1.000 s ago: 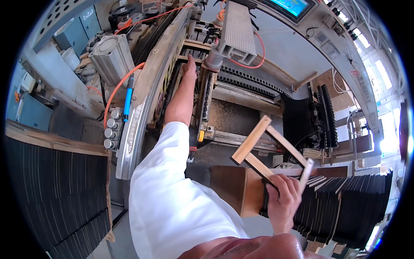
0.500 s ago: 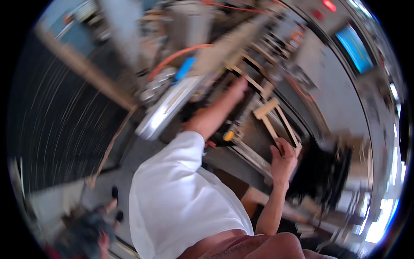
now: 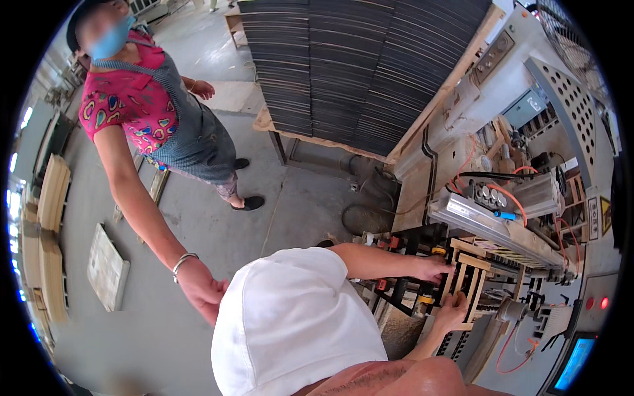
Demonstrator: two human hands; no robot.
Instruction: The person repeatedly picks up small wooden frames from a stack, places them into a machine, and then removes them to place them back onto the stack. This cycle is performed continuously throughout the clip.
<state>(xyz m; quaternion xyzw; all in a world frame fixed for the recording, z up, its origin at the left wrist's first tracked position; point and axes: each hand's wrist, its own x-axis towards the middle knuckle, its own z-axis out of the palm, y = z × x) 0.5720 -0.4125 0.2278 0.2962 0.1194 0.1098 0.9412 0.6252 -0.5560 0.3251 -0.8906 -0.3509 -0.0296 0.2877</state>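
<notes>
My left hand [image 3: 432,269] reaches into a machine beside my white sleeve, its fingers closed at the edge of a pale wooden frame [image 3: 473,261] made of narrow slats. Close by, my right hand [image 3: 451,313] has its fingers bent round a long slat of the same frame. The fingertips of both hands are partly hidden by the wood. Under the frame run the machine's dark rails, with yellow and red clamp parts [image 3: 426,299] beside my hands.
A person [image 3: 173,112] in a pink top and apron stands at the left, one hand [image 3: 201,290] against or just behind my white sleeve. Dark stacked boards [image 3: 370,63] rise ahead. A metal beam [image 3: 475,216] and hoses border the frame; a screen [image 3: 574,363] glows at lower right.
My view has swung left, bringing the person and the stacked boards into sight. My hands, apart along the wooden pieces before, are now close together at the frame.
</notes>
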